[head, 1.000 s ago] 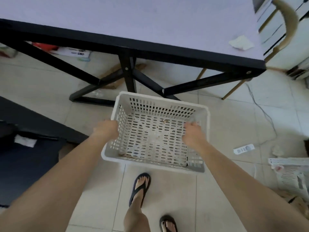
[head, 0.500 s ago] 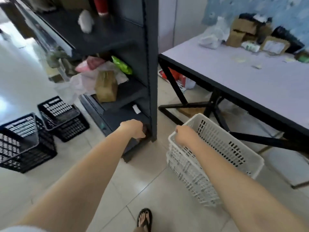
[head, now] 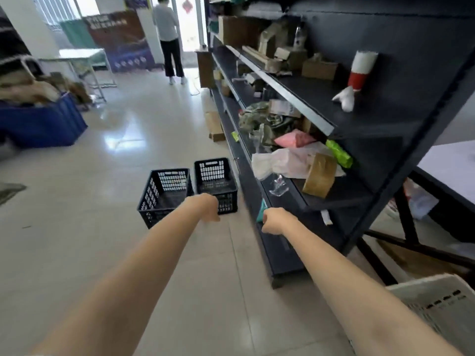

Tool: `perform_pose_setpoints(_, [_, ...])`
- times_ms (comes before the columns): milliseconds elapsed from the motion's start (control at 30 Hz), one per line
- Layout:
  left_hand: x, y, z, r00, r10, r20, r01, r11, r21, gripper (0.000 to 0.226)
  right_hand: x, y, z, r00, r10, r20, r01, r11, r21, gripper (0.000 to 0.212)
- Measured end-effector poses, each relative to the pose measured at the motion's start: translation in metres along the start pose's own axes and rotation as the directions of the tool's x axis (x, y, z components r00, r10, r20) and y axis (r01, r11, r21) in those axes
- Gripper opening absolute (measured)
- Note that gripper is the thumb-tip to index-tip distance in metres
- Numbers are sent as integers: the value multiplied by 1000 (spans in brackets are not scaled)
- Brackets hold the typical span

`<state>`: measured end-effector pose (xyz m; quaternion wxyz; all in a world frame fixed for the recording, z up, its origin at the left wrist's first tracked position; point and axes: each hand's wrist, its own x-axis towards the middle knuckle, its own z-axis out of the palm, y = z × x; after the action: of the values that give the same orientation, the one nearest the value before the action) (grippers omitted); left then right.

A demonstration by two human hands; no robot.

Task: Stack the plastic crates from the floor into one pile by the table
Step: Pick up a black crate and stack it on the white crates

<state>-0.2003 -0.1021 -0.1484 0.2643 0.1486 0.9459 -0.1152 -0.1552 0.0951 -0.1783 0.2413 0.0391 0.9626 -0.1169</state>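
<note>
Two black plastic crates stand side by side on the tiled floor ahead, the left crate (head: 164,195) and the right crate (head: 215,183), close to the shelving unit. My left hand (head: 205,207) is stretched out in front of the right crate, fingers curled, holding nothing. My right hand (head: 273,220) is also curled and empty, in front of the shelf's lowest board. A white crate (head: 437,304) sits on the floor at the lower right, by the table (head: 447,160); it is cut off by the frame edge.
A tall dark shelving unit (head: 321,124) with bags, boxes and tape runs along the right. A blue bin (head: 43,122) with sacks is at the far left. A person (head: 169,39) stands at the far doorway. A cardboard box (head: 214,124) lies by the shelf.
My right hand has let go of the white crate, which now sits by the table. My view has swung left toward the black crates, and both arms reach forward.
</note>
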Motion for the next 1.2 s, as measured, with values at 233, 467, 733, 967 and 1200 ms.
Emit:
perform_pose_setpoints(233, [13,-186,27,994,-109,-33,102,981,-162,41,80,-177,3,994,-107,18,108,993,-46,31])
perform_pose_setpoints(467, [46,-318,63,985,-166,56,175,944,-280,32,168,-301,14,983,-124,137,142,982,-125,17])
perform_pose_setpoints(733, [144,-442,60,974,-189,123,218,929,-298,38,306,-399,10,973,-134,186,153,984,-96,26])
perform_pose_setpoints(967, [234,-513,55,973,-127,192,180,941,-288,37,401,-433,5,973,-73,218,91,993,-75,26])
perform_pose_setpoints(1200, [343,-566,102,964,-63,257,138,948,-285,36,501,-443,48,967,15,253,2,998,-67,24])
